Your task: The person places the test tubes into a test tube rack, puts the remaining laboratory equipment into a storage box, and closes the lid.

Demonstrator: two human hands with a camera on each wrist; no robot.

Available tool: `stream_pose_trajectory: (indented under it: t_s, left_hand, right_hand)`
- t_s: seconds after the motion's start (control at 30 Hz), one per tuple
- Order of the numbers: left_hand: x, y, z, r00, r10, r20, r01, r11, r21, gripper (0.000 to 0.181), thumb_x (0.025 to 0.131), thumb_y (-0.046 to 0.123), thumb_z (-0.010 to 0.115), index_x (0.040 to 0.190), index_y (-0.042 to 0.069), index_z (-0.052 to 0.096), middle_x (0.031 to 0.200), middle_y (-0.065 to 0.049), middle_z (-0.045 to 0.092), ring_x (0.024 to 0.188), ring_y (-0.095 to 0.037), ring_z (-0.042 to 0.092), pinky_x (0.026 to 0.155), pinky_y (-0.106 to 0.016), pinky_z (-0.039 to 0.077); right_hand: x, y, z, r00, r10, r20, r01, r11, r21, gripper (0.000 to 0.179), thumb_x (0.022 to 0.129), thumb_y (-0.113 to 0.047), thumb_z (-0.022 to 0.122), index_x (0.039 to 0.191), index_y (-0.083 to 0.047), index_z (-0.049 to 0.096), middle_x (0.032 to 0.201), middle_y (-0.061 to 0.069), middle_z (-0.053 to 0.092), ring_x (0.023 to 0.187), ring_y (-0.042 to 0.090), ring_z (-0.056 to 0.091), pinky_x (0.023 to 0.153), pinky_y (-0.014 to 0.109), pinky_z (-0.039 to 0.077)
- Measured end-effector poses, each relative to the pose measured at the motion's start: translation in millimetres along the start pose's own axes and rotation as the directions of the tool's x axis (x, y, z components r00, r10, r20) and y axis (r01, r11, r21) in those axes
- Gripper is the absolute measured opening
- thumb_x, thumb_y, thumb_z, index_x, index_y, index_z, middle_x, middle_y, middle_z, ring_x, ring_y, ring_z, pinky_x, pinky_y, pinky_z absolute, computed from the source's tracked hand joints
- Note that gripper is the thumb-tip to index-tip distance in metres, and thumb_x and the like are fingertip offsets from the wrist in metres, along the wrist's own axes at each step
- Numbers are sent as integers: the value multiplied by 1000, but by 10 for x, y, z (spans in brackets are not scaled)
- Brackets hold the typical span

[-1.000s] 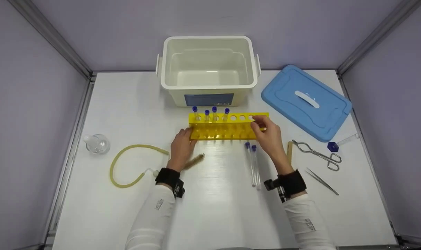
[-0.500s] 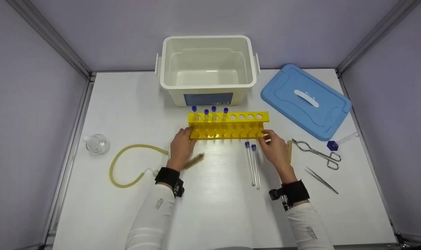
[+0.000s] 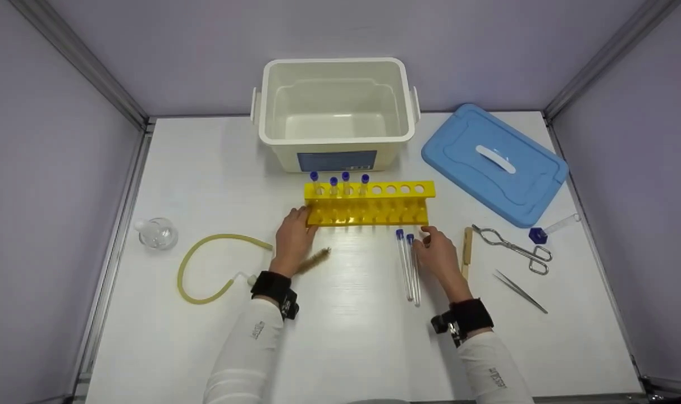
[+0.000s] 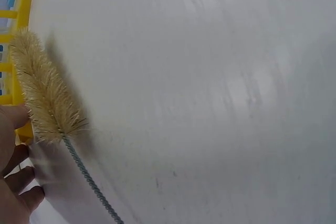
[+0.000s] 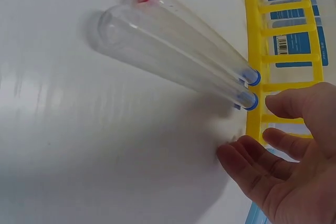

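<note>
A yellow test tube rack (image 3: 368, 212) stands mid-table, with several blue-capped tubes upright in its left holes. At its left end my left hand (image 3: 292, 240) grips the lower corner, thumb at the front. Beside that hand lies a bristle test tube brush (image 3: 314, 261), its twisted wire handle (image 4: 90, 182) showing in the left wrist view. Two blue-capped test tubes (image 3: 405, 269) lie side by side in front of the rack. My right hand (image 3: 438, 253) is just right of their caps; in the right wrist view thumb and fingers (image 5: 239, 163) are spread apart, holding nothing.
Behind the rack stands a white bin (image 3: 337, 140); its blue lid (image 3: 494, 163) lies to the right. Crucible tongs (image 3: 511, 246), tweezers (image 3: 521, 292), a wooden clamp (image 3: 467, 247) and a small measuring cylinder (image 3: 553, 229) are at right. Rubber tubing (image 3: 181, 269) and a glass bottle (image 3: 158, 233) lie left.
My right hand has left the rack's right end and come down toward the two lying tubes. The left hand stays on the rack, which has hardly moved.
</note>
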State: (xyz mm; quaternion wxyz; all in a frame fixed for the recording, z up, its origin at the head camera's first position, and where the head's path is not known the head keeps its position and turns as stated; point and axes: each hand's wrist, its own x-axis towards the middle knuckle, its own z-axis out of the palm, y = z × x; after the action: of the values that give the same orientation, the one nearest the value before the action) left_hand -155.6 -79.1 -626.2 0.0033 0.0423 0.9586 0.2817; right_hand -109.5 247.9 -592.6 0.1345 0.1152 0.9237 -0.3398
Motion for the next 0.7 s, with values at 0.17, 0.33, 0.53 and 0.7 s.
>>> stream_pose_trajectory:
  t_s: [0.17, 0.33, 0.53, 0.7]
  left_hand:
    - [8, -13, 3, 1000, -7, 6, 7, 1000, 11, 51, 102, 23, 69, 148, 4, 58, 144, -22, 62, 131, -41, 61, 109, -53, 54]
    - [27, -14, 5, 1000, 7, -24, -7, 1000, 7, 50, 102, 22, 69, 148, 4, 58, 142, -22, 63, 127, -41, 63, 106, -53, 55]
    - [16, -21, 15, 1000, 6, -24, -6, 1000, -1, 50, 102, 22, 69, 148, 5, 58, 143, -21, 63, 130, -41, 62, 109, -53, 54]
    - [11, -14, 24, 1000, 4, -12, -4, 1000, 6, 51, 102, 23, 69, 149, 6, 57, 145, -21, 63, 134, -43, 60, 111, -54, 52]
  right_hand:
    - [-1, -33, 65, 999, 52, 13, -52, 999, -2, 55, 104, -23, 57, 153, 1, 48, 125, 25, 61, 103, 31, 57, 91, 44, 53]
    - [16, -57, 110, 999, 19, -32, -19, 1000, -18, 56, 101, -21, 58, 150, 5, 51, 117, 24, 61, 96, 29, 56, 85, 43, 52]
    - [12, -79, 131, 999, 50, -17, -50, 998, -32, 55, 100, -21, 58, 148, 6, 53, 123, 25, 62, 102, 31, 58, 93, 47, 55]
    - [8, -74, 143, 998, 68, -13, -69, 997, -34, 53, 100, -19, 58, 146, 8, 55, 127, 26, 62, 106, 32, 61, 99, 49, 56]
